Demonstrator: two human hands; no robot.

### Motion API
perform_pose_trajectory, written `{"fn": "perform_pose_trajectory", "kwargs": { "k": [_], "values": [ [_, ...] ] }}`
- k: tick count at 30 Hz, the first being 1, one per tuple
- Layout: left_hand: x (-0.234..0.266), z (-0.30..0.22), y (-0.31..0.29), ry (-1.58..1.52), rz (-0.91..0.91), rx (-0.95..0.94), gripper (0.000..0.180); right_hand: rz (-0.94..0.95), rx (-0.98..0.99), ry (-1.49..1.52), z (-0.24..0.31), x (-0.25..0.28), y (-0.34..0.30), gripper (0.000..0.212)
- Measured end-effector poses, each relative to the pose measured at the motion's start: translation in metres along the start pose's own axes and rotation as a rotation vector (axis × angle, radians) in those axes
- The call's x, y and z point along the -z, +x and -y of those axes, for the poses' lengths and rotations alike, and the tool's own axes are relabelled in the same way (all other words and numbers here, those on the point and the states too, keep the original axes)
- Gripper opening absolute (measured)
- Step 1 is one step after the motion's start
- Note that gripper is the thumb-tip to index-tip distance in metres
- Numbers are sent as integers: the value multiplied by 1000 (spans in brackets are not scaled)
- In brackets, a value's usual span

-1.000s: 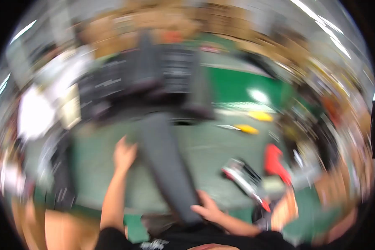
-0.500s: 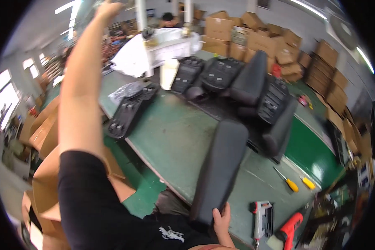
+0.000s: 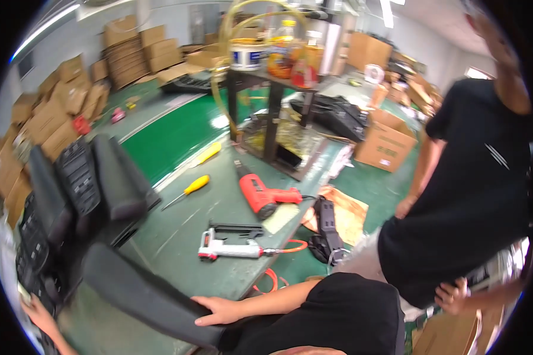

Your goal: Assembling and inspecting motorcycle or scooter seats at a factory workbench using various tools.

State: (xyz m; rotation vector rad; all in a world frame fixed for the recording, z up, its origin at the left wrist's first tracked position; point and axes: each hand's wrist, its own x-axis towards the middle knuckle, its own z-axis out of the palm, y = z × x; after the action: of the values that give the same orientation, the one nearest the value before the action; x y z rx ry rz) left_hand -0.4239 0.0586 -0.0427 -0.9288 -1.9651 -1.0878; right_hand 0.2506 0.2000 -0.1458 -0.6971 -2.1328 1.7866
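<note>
A long black padded seat (image 3: 142,290) lies slanting over the near side of the green worktable (image 3: 177,219), its near end against my body. My right hand (image 3: 222,310) grips the near end, with the thumb on top and the fingers along the side edge. At the far left rim, my left hand (image 3: 38,313) reaches up beside a pale piece (image 3: 23,294) near other black seats. Its fingers are too blurred and cut off to read. Several black seats (image 3: 115,177) stand grouped at the left, some showing ribbed undersides (image 3: 80,177).
On the table lie a nail gun (image 3: 231,245) with an orange hose, a red heat gun (image 3: 260,192), a screwdriver (image 3: 189,189) and another yellow handle (image 3: 209,152). A rack (image 3: 272,118) carries bottles and a tub. A person in black (image 3: 462,189) stands right, near a carton (image 3: 385,142).
My view has swung to the right, bringing the tools, rack and person into sight. My left arm, raised high before, is now low at the left. My right hand remains on the seat.
</note>
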Motion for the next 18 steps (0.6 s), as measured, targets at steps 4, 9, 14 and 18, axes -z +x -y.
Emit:
{"fn": "perform_pose_trajectory", "kwargs": {
  "k": [4, 9, 14, 18],
  "values": [
    [-34, -63, -120, -201, 323, 440, 50, 155, 98, 105, 8, -26, 21, 85],
    [-88, -151, -179, -874, -220, 770, 33, 114, 153, 106, 6, -31, 18, 86],
    [-97, -142, -194, -571, 6, 350, 33, 110, 117, 124, 10, -33, 15, 89],
    [-100, -82, -208, -316, 220, 292, 36, 132, 36, -79, 20, -33, 23, 89]
  ]
}}
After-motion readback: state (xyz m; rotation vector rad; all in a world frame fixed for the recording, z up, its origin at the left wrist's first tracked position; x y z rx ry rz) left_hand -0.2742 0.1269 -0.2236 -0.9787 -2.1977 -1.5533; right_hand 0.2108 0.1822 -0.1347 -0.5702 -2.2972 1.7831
